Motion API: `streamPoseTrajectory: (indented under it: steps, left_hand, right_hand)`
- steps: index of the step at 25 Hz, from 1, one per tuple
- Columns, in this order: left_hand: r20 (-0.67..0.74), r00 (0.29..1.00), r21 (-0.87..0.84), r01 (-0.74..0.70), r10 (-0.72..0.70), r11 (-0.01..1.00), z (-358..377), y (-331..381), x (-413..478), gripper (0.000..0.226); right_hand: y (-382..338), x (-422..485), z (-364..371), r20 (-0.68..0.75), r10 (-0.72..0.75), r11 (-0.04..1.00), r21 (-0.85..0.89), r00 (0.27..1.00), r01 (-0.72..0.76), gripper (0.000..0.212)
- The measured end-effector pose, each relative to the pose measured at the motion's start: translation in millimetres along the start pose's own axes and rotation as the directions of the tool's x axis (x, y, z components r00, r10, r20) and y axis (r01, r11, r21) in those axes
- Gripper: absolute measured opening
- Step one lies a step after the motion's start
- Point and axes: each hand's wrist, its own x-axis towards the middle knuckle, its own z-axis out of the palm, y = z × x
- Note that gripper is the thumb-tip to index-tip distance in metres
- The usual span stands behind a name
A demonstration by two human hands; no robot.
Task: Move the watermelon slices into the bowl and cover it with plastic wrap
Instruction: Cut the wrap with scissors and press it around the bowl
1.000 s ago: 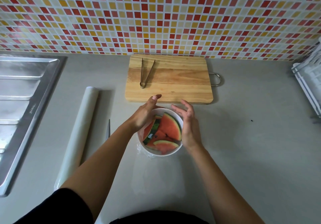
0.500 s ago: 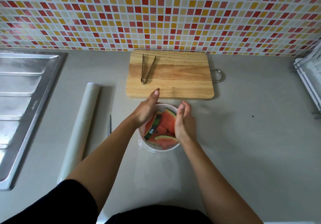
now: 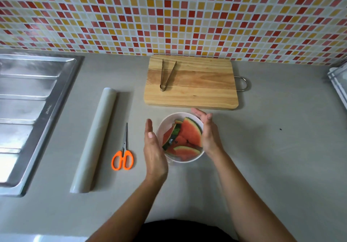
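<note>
A white bowl (image 3: 169, 118) stands on the grey counter just in front of the cutting board, with several watermelon slices (image 3: 189, 135) in it. Clear plastic wrap seems to lie over it and bunches at the near rim; I cannot tell how fully. My left hand (image 3: 154, 147) is flat and edge-on beside the bowl's left side, fingers straight, slightly blurred. My right hand (image 3: 209, 134) rests against the bowl's right rim, fingers extended. Neither hand holds anything. The plastic wrap roll (image 3: 95, 138) lies to the left.
Orange-handled scissors (image 3: 123, 154) lie between the roll and the bowl. A wooden cutting board (image 3: 202, 87) with metal tongs (image 3: 166, 74) sits behind the bowl. A steel sink drainer (image 3: 28, 106) is at far left, a white rack (image 3: 338, 84) at the right edge, a tiled wall behind.
My left hand has come off the bowl's top and moved to its left side. My right hand has slid from over the slices to the right rim. The scissors now show.
</note>
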Motion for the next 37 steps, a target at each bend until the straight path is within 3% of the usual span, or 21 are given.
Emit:
streamPoseTrajectory:
  steps: [5, 8, 10, 13, 15, 17, 19, 21, 23, 25, 28, 31, 32, 34, 36, 37]
  left_hand:
    - [-0.163, 0.984, -0.142, 0.045, -0.068, 0.989, 25, -6, -3, 0.050]
    - [-0.229, 0.971, -0.154, 0.037, -0.072, 0.987, 27, -9, 0, 0.042]
    - [-0.241, 0.967, -0.156, 0.046, -0.083, 0.987, 27, -11, 0, 0.038]
    - [-0.167, 0.977, -0.187, 0.097, -0.129, 0.978, 23, -8, 9, 0.039]
    - [-0.081, 0.979, -0.279, 0.160, -0.190, 0.947, 13, -2, 24, 0.048]
    - [-0.121, 0.974, -0.283, 0.150, -0.190, 0.947, -6, 5, 33, 0.054]
    - [-0.174, 0.973, -0.275, 0.101, -0.153, 0.956, -19, 2, 24, 0.053]
    - [-0.147, 0.980, -0.279, 0.088, -0.133, 0.956, -13, -4, 0, 0.051]
    - [-0.098, 0.980, -0.258, 0.142, -0.173, 0.956, 6, -11, -17, 0.050]
    - [-0.084, 0.972, -0.258, 0.190, -0.218, 0.947, 22, -10, -12, 0.048]
    - [-0.025, 0.977, -0.236, 0.201, -0.213, 0.951, 19, -5, 21, 0.051]
    - [0.057, 0.987, -0.203, 0.158, -0.149, 0.966, 4, 7, 61, 0.058]
    - [0.025, 0.992, -0.194, 0.124, -0.121, 0.973, -1, 12, 69, 0.058]
    - [-0.069, 0.992, -0.176, 0.091, -0.105, 0.980, -7, 11, 70, 0.056]
    - [-0.096, 0.993, -0.163, 0.049, -0.066, 0.985, -6, 3, 51, 0.052]
    - [-0.068, 0.997, -0.146, 0.037, -0.047, 0.989, -1, 0, 39, 0.050]
  right_hand:
    - [11, 7, 9, -0.042, 0.154, 0.968, 0.204, 0.987, -0.143, 0.082]
    - [12, 12, 10, -0.033, 0.234, 0.963, 0.149, 0.972, -0.226, 0.086]
    - [12, 13, 10, -0.037, 0.284, 0.957, 0.077, 0.958, -0.281, 0.101]
    - [7, 12, 13, -0.122, 0.332, 0.942, -0.018, 0.935, -0.336, 0.123]
    - [2, 12, 9, -0.196, 0.328, 0.931, -0.100, 0.924, -0.352, 0.125]
    - [-1, 11, -4, -0.211, 0.249, 0.945, -0.162, 0.945, -0.285, 0.119]
    - [-5, 11, -17, -0.202, 0.142, 0.987, -0.044, 0.969, -0.153, 0.109]
    - [-10, 15, -22, -0.043, 0.110, 0.991, 0.084, 0.993, -0.106, 0.117]
    - [-12, 16, -10, 0.105, 0.140, 0.974, 0.165, 0.985, -0.156, 0.121]
    - [-12, 13, 3, 0.152, 0.220, 0.936, 0.246, 0.964, -0.252, 0.100]
    - [-1, 8, 7, 0.091, 0.334, 0.897, 0.275, 0.938, -0.346, 0.089]
    - [-3, 1, -4, -0.041, 0.381, 0.924, 0.033, 0.924, -0.380, 0.094]
    - [-7, 2, -10, -0.148, 0.345, 0.931, -0.070, 0.927, -0.358, 0.093]
    - [-9, 7, -22, -0.239, 0.178, 0.982, -0.017, 0.955, -0.188, 0.093]
    - [-10, 10, -22, -0.108, 0.044, 0.981, 0.195, 0.993, -0.022, 0.108]
    - [-9, 10, -18, -0.023, 0.014, 0.964, 0.264, 1.000, -0.008, 0.115]
